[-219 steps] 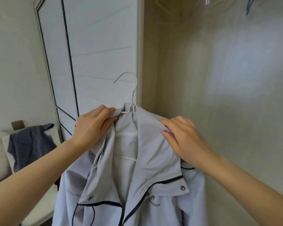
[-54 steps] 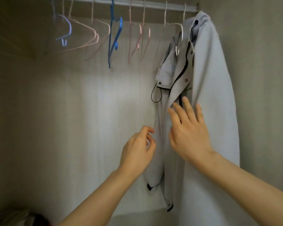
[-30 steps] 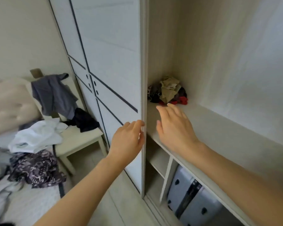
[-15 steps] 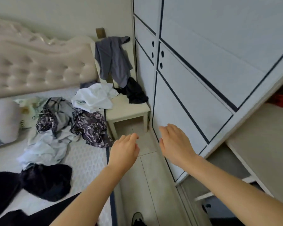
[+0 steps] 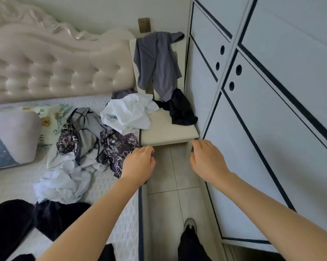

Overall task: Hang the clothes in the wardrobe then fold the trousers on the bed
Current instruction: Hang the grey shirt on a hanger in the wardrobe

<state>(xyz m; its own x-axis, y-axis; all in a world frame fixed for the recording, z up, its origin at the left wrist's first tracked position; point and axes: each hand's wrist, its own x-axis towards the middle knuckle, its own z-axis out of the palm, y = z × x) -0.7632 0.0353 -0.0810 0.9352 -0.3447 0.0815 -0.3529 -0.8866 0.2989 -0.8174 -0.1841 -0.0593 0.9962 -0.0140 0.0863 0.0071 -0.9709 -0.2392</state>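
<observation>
The white panelled wardrobe door with dark trim lines (image 5: 272,110) fills my right side. It covers the part facing me, so I can't see the rail or count what already hangs there. On my left is the bed with its white quilted mattress (image 5: 17,178) (its cream tufted headboard (image 5: 55,63) runs along the wall), and most of the work that's left lies on it. Between the bed and the wardrobe stands a cream wooden chair (image 5: 168,130) with more clothes on it.

By my reckoning the hanging is far from finished and no folding has begun. A black heap (image 5: 10,223) sprawls at the near corner of the bed, cut off by the frame edge. It may be the trousers, but I can't tell. Beyond it lie a pale blue cloth (image 5: 62,183) and a dark patterned garment (image 5: 117,147) at the mattress edge. A crumpled white shirt (image 5: 128,112) spills from the bed onto the seat. A grey-blue garment (image 5: 157,63) is draped over the chair back, with a black garment (image 5: 179,108) bunched below it.

My left hand (image 5: 140,162) hovers over the bed's edge by the patterned garment, and my right hand (image 5: 207,161) is just short of the chair's front corner. Both are empty, with fingers loosely curled, touching nothing.
</observation>
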